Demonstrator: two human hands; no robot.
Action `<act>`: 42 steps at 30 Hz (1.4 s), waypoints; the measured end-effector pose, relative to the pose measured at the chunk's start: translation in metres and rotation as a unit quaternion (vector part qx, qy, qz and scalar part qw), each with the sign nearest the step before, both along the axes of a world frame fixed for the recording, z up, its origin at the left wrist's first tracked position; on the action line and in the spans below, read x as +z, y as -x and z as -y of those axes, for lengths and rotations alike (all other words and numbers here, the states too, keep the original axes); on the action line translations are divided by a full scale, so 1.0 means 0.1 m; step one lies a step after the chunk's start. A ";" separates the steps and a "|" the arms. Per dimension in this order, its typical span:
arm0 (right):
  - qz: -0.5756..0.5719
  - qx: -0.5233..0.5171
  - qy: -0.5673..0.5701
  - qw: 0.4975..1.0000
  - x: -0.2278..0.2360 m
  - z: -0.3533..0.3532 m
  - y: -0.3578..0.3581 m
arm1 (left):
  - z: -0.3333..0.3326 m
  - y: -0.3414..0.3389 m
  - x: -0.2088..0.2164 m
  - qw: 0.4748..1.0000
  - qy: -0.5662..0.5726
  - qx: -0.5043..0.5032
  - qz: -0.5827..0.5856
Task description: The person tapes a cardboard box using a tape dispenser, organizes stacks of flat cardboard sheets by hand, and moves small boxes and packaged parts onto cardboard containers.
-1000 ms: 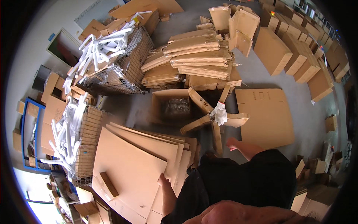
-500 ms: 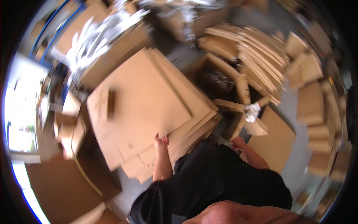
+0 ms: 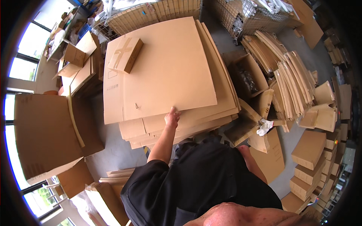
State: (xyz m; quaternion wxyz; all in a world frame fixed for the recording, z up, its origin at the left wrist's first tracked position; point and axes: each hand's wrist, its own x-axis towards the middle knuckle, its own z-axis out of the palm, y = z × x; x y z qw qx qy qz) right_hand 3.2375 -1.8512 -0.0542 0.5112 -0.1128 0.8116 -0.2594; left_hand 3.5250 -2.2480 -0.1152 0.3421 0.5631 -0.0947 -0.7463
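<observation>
Touching cardbd w/ L fingers

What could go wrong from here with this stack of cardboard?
The small taped carton lies on the top sheet, so it might slide off if that sheet tilts. The bare left hand is at the sheet's edge, so a cut seems possible. The sheets underneath are unevenly stacked and could shift.
</observation>
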 end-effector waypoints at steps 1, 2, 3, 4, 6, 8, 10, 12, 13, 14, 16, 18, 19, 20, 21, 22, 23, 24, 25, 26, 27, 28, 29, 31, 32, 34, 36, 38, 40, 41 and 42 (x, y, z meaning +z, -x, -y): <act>0.002 0.005 -0.002 1.000 0.01 0.02 0.01 | -0.02 0.02 0.05 1.000 0.013 0.005 -0.012; 0.013 -0.010 -0.003 1.000 0.01 0.04 0.03 | -0.04 0.06 0.13 1.000 0.012 0.008 -0.010; 0.024 -0.026 -0.004 0.999 0.01 0.07 0.05 | -0.07 0.11 0.21 1.000 0.017 0.003 0.005; 0.027 -0.019 -0.007 0.999 -0.05 0.06 0.07 | -0.13 0.12 0.27 1.000 0.022 0.002 0.021; 0.050 -0.055 -0.004 0.997 -0.17 0.09 0.10 | -0.27 0.15 0.20 0.998 0.051 -0.015 0.016; 0.043 -0.083 -0.015 0.996 -0.15 0.26 0.10 | -0.47 0.22 0.28 0.999 0.012 -0.044 0.026; 0.035 -0.110 -0.026 0.993 -0.16 0.44 0.15 | -0.73 0.29 0.25 0.995 -0.039 -0.095 0.013; -0.186 -0.150 0.071 0.968 -0.21 0.61 0.31 | -1.05 0.38 0.35 0.984 -0.078 -0.158 0.028; -0.304 -0.082 0.076 0.946 -0.20 0.85 0.42 | -1.24 0.27 0.05 0.956 0.033 -0.285 0.058; -0.414 -0.011 0.081 0.907 -0.14 1.09 0.51 | -1.38 0.12 -0.27 0.900 0.135 -0.404 0.089; -0.432 0.060 0.157 0.886 0.10 1.64 0.54 | -1.17 0.15 0.17 0.856 0.092 -0.496 0.114; -0.356 0.073 0.125 0.923 0.28 2.07 0.46 | -0.84 0.16 0.55 0.819 0.172 -0.528 0.143; -0.386 0.136 0.113 0.905 0.32 2.28 0.38 | -0.64 0.07 0.62 0.828 0.285 -0.456 0.155; -0.413 0.199 0.103 0.883 0.30 2.48 0.28 | -0.30 -0.01 0.72 0.756 0.372 -0.434 0.318; -0.398 0.260 0.069 0.877 0.27 2.63 0.19 | 0.08 -0.11 0.72 0.744 0.406 -0.360 0.391; -0.383 0.326 0.045 0.863 0.24 2.83 0.08 | 0.47 -0.32 0.62 0.738 0.400 -0.297 0.455; -0.382 0.331 0.046 0.861 0.25 3.02 -0.08 | 0.85 -0.54 0.57 0.649 0.481 -0.187 0.560; -0.386 0.380 -0.021 0.840 0.26 3.17 -0.25 | 1.25 -0.77 0.61 0.594 0.443 -0.208 0.639; -0.389 0.423 -0.089 0.813 0.28 3.27 -0.37 | 1.63 -0.99 0.66 0.557 0.443 -0.171 0.681; -0.388 0.423 -0.094 0.813 0.27 3.32 -0.43 | 1.95 -1.16 0.69 0.525 0.420 -0.158 0.723; -0.392 0.433 -0.118 0.803 0.26 3.36 -0.49 | 2.29 -1.41 0.65 0.508 0.425 -0.132 0.737; -0.394 0.445 -0.142 0.792 0.25 3.39 -0.52 | 2.59 -1.66 0.57 0.499 0.444 -0.122 0.735; -0.391 0.452 -0.143 0.789 0.23 3.42 -0.54 | 2.89 -1.91 0.52 0.553 0.427 -0.159 0.698; -0.403 0.469 -0.115 0.777 0.17 3.38 -0.49 | 3.27 -1.95 0.49 0.797 0.284 -0.225 0.483; -0.396 0.486 -0.106 0.771 0.15 3.42 -0.52 | 3.33 -2.06 0.42 0.788 0.296 -0.173 0.512; -0.440 0.495 -0.122 0.739 0.06 3.35 -0.45 | 3.29 -1.80 0.32 0.744 0.296 -0.175 0.573; -0.441 0.508 -0.138 0.727 0.09 3.37 -0.44 | 3.21 -1.71 0.45 0.674 0.328 -0.188 0.635; -0.446 0.518 -0.154 0.713 0.09 3.37 -0.39 | 3.04 -1.50 0.74 0.694 0.301 -0.240 0.608; -0.452 0.523 -0.147 0.707 0.10 3.40 -0.40 | 2.72 -1.51 0.88 0.708 0.269 -0.281 0.589; -0.448 0.532 -0.147 0.703 0.11 3.43 -0.43 | 2.56 -1.55 0.84 0.726 0.299 -0.283 0.551; -0.448 0.537 -0.144 0.700 0.11 3.44 -0.45 | 2.40 -1.56 0.79 0.741 0.329 -0.286 0.511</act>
